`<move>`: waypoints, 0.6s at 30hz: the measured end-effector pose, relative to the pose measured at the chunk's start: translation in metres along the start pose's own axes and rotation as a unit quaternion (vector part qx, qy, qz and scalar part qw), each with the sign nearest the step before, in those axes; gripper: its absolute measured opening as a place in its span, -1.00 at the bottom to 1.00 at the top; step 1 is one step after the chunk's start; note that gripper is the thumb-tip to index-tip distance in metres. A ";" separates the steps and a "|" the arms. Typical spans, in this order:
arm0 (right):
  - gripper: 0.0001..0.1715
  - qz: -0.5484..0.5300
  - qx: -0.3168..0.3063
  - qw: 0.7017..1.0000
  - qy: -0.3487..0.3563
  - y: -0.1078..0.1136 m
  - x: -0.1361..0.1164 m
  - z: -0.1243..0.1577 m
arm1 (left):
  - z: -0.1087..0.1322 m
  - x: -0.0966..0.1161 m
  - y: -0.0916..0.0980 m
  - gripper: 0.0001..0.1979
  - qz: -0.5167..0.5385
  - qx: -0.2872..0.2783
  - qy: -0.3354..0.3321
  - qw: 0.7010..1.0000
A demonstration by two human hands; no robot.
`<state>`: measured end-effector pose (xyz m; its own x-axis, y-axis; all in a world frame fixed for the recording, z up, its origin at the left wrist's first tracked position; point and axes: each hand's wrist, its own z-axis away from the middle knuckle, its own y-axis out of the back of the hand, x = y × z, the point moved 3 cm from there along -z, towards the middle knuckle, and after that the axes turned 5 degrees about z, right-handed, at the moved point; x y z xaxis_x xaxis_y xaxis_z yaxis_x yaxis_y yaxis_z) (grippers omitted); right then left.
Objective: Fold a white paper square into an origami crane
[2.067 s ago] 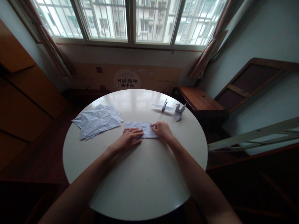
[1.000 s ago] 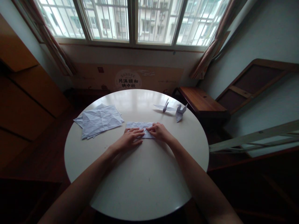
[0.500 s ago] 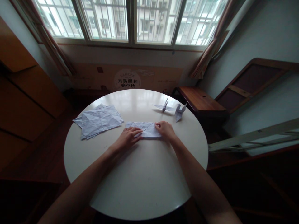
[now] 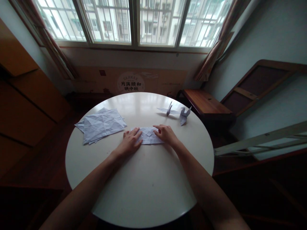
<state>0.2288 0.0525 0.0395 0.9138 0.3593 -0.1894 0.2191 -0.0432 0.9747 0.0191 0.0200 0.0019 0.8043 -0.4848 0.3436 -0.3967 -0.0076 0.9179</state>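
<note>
A sheet of white creased paper (image 4: 150, 135), folded into a long strip, lies on the round white table (image 4: 144, 191) between my hands. My left hand (image 4: 131, 140) rests flat over the strip's left end, its fingers apart and pressing down. At the right end, my right hand (image 4: 166, 133) touches the paper with its index finger stretched along the far edge and the thumb a little apart. Its other fingers are curled and partly hidden. Both ends of the strip are covered by the hands.
Left of my hands lies a stack of creased paper sheets (image 4: 103, 126). Two folded paper cranes (image 4: 184, 115) stand near the table's far right edge. Beyond the table are a wooden bench (image 4: 206, 100) on the right and a barred window (image 4: 158, 22).
My left hand has shifted slightly left and spread out flatter on the paper. My right hand has moved a little left, its index finger now stretched out. The strip lies slightly nearer me.
</note>
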 end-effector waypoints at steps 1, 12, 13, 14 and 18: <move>-0.57 -0.005 -0.009 1.000 0.021 -0.002 -0.002 0.000 | 0.000 0.001 0.000 -0.54 -0.004 -0.003 -0.002 1.000; -0.59 0.000 -0.026 0.997 -0.068 -0.005 0.011 0.000 | 0.003 0.009 0.015 -0.46 -0.056 0.011 0.059 0.997; -0.59 -0.004 -0.026 0.997 -0.071 -0.005 0.012 0.000 | 0.003 0.009 0.016 -0.45 -0.063 0.013 0.068 0.996; -0.58 -0.009 -0.026 0.997 -0.073 -0.005 0.012 -0.001 | 0.003 0.010 0.016 -0.44 -0.070 0.015 0.077 0.994; -0.60 -0.031 -0.024 0.996 -0.078 -0.007 0.015 -0.003 | 0.003 0.009 0.017 -0.40 -0.092 0.020 0.096 0.991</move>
<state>0.2397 0.0608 0.0299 0.9422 0.2099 -0.2611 0.2626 0.0211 0.9647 0.0188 0.0130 0.0201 0.9325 -0.2960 0.2071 -0.2507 -0.1174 0.9609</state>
